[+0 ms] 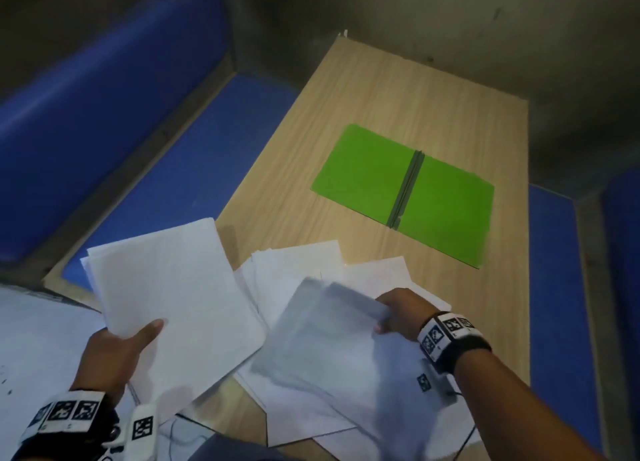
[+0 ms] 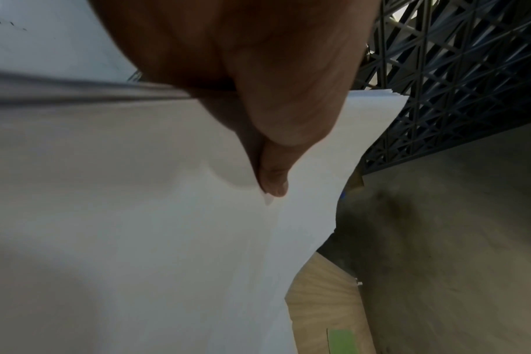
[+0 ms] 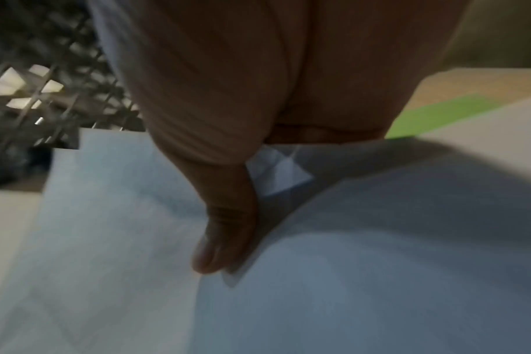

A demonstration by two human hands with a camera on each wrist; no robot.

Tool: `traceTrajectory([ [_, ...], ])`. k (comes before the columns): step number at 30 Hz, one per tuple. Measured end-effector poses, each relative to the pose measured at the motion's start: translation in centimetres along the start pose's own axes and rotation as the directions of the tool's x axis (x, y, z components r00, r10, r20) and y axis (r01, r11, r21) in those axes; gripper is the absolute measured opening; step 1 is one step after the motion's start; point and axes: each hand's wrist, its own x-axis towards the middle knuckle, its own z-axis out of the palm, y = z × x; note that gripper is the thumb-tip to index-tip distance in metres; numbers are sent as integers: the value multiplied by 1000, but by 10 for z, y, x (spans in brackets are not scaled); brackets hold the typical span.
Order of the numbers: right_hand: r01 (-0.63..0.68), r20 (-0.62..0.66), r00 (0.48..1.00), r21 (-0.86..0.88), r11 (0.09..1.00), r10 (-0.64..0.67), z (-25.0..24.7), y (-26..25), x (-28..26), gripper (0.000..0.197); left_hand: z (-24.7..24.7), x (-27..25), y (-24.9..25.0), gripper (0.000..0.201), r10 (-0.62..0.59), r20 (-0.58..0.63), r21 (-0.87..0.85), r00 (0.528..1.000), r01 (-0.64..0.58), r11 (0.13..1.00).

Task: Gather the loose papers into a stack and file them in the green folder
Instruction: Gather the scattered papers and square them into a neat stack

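My left hand (image 1: 117, 346) grips a stack of white papers (image 1: 173, 294) by its near edge, thumb on top, lifted over the table's left side. The left wrist view shows that thumb (image 2: 273, 172) pressed on the papers (image 2: 137, 239). My right hand (image 1: 398, 311) pinches a second, motion-blurred bunch of white sheets (image 1: 329, 343) at its right edge; its thumb (image 3: 222, 239) lies on those sheets (image 3: 349, 299). More loose papers (image 1: 304, 263) lie spread on the table beneath. The green folder (image 1: 405, 194) lies open and flat farther back, also visible as the folder (image 3: 434, 115).
The wooden table (image 1: 381, 90) runs away from me, bare beyond the folder. Blue cushioned seats (image 1: 104, 131) flank it on the left and a blue seat (image 1: 550, 287) on the right. A grey wall stands behind. Another white sheet (image 1: 34, 339) lies at my lower left.
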Motion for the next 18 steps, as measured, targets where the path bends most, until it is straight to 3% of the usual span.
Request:
traceTrajectory([
  [2, 57, 39, 998, -159, 986, -52, 13, -10, 13, 9, -2, -1, 2, 49, -4, -15, -28, 1000, 4, 1000],
  [6, 177, 27, 984, -258, 950, -176, 54, -25, 38, 36, 0, -9, 3, 42, -26, -12, -50, 1000, 26, 998],
  [10, 149, -12, 985, -451, 880, -173, 75, -36, 44, 38, 2, -13, -2, 45, -35, -1, -39, 999, 35, 999],
  [13, 135, -42, 984, -439, 888, -171, 78, -35, 43, 40, 1, -14, -5, 42, -48, -2, -20, 999, 48, 999],
  [16, 145, 43, 989, -347, 926, -139, 65, -33, 33, 43, -1, -11, -2, 45, -56, 2, -19, 998, 56, 998],
  [18, 156, 83, 987, -264, 952, -139, 50, -29, 22, 26, -4, -6, -4, 50, -63, -12, -20, 998, 63, 998],
])
